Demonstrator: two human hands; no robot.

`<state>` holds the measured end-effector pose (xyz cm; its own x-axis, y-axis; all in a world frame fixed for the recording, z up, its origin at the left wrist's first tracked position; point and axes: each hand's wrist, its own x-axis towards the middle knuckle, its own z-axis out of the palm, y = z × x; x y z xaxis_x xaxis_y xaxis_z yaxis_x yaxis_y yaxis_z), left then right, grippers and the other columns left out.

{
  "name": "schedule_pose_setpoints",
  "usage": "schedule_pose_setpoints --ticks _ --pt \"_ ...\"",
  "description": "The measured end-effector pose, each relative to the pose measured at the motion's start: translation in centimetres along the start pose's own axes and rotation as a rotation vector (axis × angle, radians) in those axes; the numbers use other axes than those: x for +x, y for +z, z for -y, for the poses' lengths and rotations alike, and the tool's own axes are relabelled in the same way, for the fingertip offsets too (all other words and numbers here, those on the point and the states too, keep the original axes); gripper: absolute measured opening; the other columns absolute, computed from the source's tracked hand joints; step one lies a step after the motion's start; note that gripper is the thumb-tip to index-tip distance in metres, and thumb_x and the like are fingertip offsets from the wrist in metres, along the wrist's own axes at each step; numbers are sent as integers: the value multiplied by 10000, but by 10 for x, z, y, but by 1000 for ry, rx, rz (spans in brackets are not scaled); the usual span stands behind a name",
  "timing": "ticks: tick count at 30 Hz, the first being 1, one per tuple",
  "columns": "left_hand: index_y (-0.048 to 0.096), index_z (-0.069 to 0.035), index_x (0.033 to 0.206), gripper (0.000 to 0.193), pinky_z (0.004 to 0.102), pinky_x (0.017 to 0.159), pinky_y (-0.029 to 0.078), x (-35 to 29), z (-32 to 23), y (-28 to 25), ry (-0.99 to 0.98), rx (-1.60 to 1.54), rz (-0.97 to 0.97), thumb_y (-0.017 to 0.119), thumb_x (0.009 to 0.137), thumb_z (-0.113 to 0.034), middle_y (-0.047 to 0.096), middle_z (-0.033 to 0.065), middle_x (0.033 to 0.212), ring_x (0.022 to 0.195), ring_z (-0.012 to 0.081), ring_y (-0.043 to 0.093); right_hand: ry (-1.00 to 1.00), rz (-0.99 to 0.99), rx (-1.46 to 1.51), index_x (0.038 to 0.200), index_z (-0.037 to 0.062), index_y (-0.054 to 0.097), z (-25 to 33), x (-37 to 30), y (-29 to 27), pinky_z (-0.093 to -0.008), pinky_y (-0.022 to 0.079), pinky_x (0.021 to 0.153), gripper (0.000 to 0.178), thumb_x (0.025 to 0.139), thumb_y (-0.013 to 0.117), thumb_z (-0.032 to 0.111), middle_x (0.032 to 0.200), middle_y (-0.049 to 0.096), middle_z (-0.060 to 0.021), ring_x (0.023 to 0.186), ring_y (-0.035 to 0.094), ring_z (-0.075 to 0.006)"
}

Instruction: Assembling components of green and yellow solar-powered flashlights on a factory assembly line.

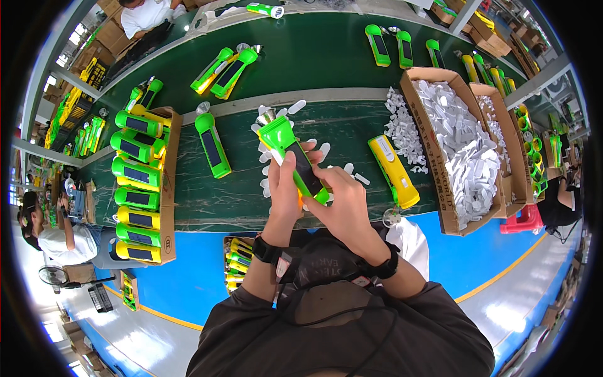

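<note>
Both my hands hold a green flashlight with a dark solar panel, tilted over the workbench. My left hand is wrapped round its left side, thumb along the body. At the lower end, my right hand grips it with thumb and fingers. A shiny reflector shows at the flashlight's head; whether it is attached I cannot tell. Small white plastic pieces lie scattered around and partly under the hands. Left of them lies another green flashlight, and to the right a yellow flashlight.
A cardboard box of green and yellow flashlights stands at left. At right, a carton holds many white pieces, beside a loose pile. More flashlights rest on the green belt beyond. A person sits at far left.
</note>
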<state>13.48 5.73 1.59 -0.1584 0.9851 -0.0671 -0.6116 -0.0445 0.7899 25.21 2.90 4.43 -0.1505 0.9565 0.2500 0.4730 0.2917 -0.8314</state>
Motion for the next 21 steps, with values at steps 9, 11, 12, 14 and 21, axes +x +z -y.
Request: schedule_pose_setpoints --ticks 9,11,12,14,21 --pt "409 -47 1322 473 411 831 518 12 6 -29 -204 -554 359 470 967 -354 563 74 981 885 195 594 530 437 601 1144 -52 546 -12 7 -23 -279 542 774 365 860 683 131 1037 650 -102 914 644 -135" --pt "449 -55 1296 512 395 813 503 13 6 -25 -209 -574 345 469 947 -429 552 68 955 843 175 570 580 492 666 1091 -77 559 -16 2 -19 -249 542 721 321 877 671 136 977 660 -103 836 650 -114" --pt "465 -51 1272 537 397 813 503 13 -1 -23 -274 -496 292 452 939 -472 557 69 954 847 182 576 566 454 681 1039 -76 578 -13 -1 -18 -253 540 679 344 851 702 183 895 667 -101 770 657 -129" --pt "513 -43 1188 617 393 797 511 13 -12 -13 -343 -444 161 394 916 -584 574 64 912 812 190 596 552 415 698 987 -76 597 -12 -4 -18 -256 538 637 372 824 734 229 813 675 -100 703 665 -145" --pt "518 -52 1078 606 317 695 487 19 -11 -22 -218 -239 133 401 919 -625 555 20 839 725 134 565 284 320 235 874 -64 598 4 -14 -23 -265 522 616 381 725 796 225 717 662 -130 642 661 -153"
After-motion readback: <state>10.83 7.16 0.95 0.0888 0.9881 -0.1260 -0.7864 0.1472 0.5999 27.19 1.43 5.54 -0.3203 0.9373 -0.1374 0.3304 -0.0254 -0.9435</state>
